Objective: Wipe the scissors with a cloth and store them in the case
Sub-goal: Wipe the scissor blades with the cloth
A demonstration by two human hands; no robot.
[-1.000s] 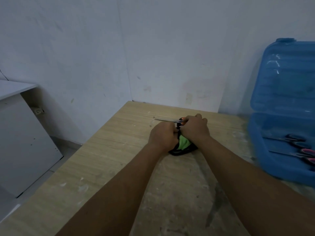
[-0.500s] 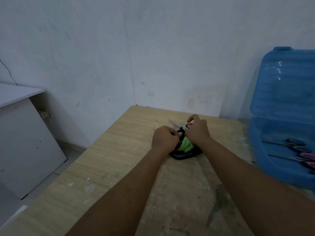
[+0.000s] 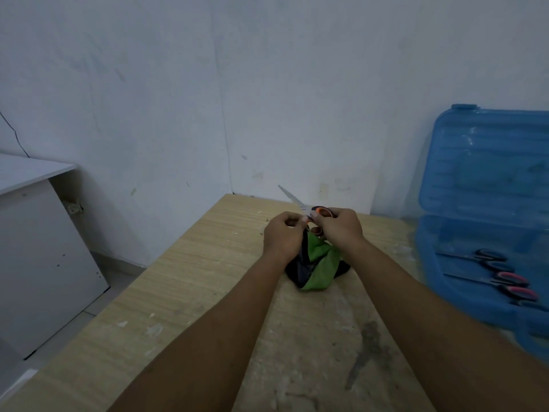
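Scissors [image 3: 300, 203] are hovering over the table [image 3: 208, 263], blade pointing away. The right grip [image 3: 341, 230] is clasping their handles and the left grip [image 3: 282, 233] is pinching the cloth [image 3: 318, 263]. Wiping well likely means drawing the cloth tipward, fingers off the edge.

The scissors [image 3: 300, 204] have orange-and-black handles and silvery blades. The cloth [image 3: 316, 264] is bright green with dark, near-black panels. The case [image 3: 487, 179] is translucent blue; inside it lie a black-handled pair [image 3: 490, 258] and a pink-and-black pair [image 3: 515, 285]. The counter [image 3: 208, 263] is pale wood grain, flecked white and smudged dark. The wall [image 3: 267, 84] is whitish.
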